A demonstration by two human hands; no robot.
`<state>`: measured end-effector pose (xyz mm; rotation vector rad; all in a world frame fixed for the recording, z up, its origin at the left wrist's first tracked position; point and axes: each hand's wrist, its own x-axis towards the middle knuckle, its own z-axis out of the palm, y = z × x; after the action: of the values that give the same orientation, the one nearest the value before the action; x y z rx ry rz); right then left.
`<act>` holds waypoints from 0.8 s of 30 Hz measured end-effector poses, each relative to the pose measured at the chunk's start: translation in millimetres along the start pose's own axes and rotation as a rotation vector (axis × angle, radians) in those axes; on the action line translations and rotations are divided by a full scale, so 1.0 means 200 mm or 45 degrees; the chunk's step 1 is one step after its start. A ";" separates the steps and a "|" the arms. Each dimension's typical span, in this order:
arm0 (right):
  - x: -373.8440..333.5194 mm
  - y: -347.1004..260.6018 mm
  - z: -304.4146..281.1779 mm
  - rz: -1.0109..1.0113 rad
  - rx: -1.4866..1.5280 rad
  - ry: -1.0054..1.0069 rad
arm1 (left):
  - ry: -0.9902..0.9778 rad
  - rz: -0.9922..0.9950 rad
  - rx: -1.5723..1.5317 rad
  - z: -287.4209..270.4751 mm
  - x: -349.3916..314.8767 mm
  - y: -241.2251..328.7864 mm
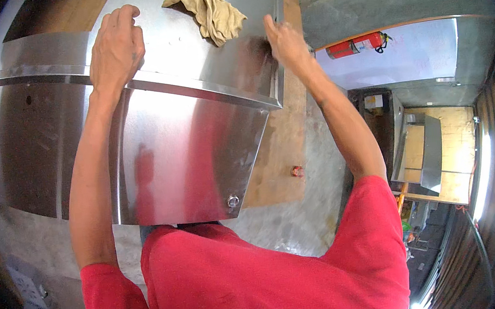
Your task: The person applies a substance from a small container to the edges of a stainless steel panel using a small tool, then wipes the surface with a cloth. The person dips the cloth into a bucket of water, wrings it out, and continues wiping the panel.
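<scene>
A brushed stainless steel cabinet [169, 153] stands in front of me, with a flat steel top [167, 48]. Over the top's left part is my left hand [117, 47], its fingers curled inward and their tips mostly hidden. My right hand [287, 40] is at the right edge of the top, index finger raised and the other fingers bent. Whatever either hand may hold cannot be made out. Between the hands, toward the far side, a crumpled pair of tan work gloves [208, 11] lies on the steel. A round metal lock [232, 201] sits low on the cabinet's front panel.
A wooden board [281, 163] lies beside the cabinet on the right, with a small red object [297, 171] on it. Farther right, a red fire extinguisher [357, 45] is by a white panel [424, 54]. An opening at the far left shows wood [58, 14].
</scene>
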<state>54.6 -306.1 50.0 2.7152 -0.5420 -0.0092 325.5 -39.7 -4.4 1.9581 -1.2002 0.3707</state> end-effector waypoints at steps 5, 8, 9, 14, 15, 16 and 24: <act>0.00 0.03 0.08 -0.049 0.136 0.082 | 0.035 0.021 0.032 -0.01 -0.01 0.00; -0.26 -0.18 -0.09 -0.037 0.224 -0.103 | 0.049 0.020 0.044 -0.03 -0.01 -0.02; -0.34 -0.22 -0.14 -0.067 0.223 -0.175 | 0.043 0.019 0.040 -0.03 -0.01 -0.01; -0.21 -0.15 -0.17 -0.087 0.294 -0.141 | 0.061 0.008 0.015 -0.03 0.01 0.01; -0.12 -0.08 -0.12 -0.077 0.257 -0.099 | 0.041 0.001 0.014 -0.02 0.01 0.01; -0.03 0.00 -0.04 -0.056 0.194 -0.044 | 0.026 0.000 0.006 -0.01 0.02 0.02; -0.19 -0.18 -0.04 -0.047 0.101 -0.125 | 0.007 -0.022 0.027 -0.04 0.00 -0.01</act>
<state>34.2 -258.6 41.6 2.8134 -0.5307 -0.1337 327.6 -32.5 0.3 1.9832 -1.1801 0.3811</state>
